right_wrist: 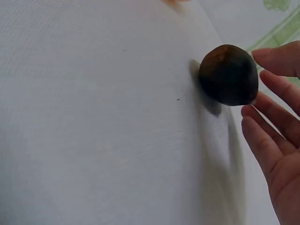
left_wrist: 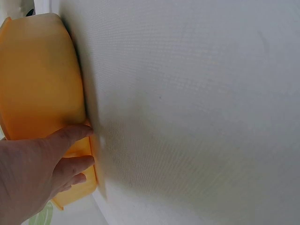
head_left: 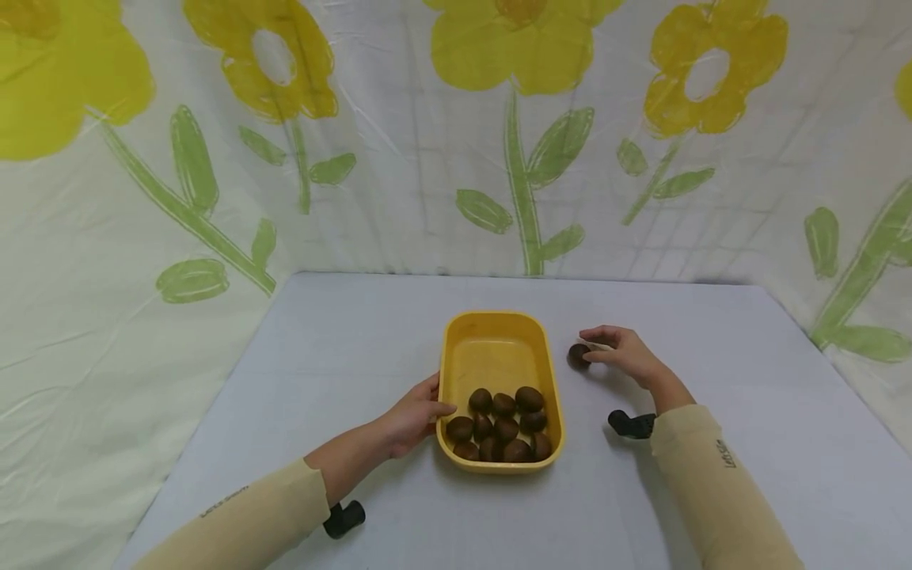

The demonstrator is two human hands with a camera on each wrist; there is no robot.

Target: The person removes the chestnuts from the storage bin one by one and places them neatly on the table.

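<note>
A yellow plastic tray [head_left: 496, 324] lies lengthwise on the table with several dark brown chestnuts [head_left: 505, 429] gathered at its near end. My left hand [head_left: 416, 416] grips its left side, thumb over the rim and fingers along the outer wall. In the left wrist view, fingertips of that left hand [left_wrist: 51, 168] reach low on the tray's side [left_wrist: 40, 75], close to the tabletop. Right of the tray is a single chestnut [head_left: 579, 356]. My right hand [head_left: 627, 355] is at it, thumb tip against the chestnut [right_wrist: 228, 75] and the other fingers spread apart beside it.
A pale cloth covers the table [head_left: 356, 332]. Behind it hangs a white curtain [head_left: 385, 174] printed with yellow flowers. Black wrist devices show under the left cuff [head_left: 344, 519] and beside the right cuff [head_left: 630, 424].
</note>
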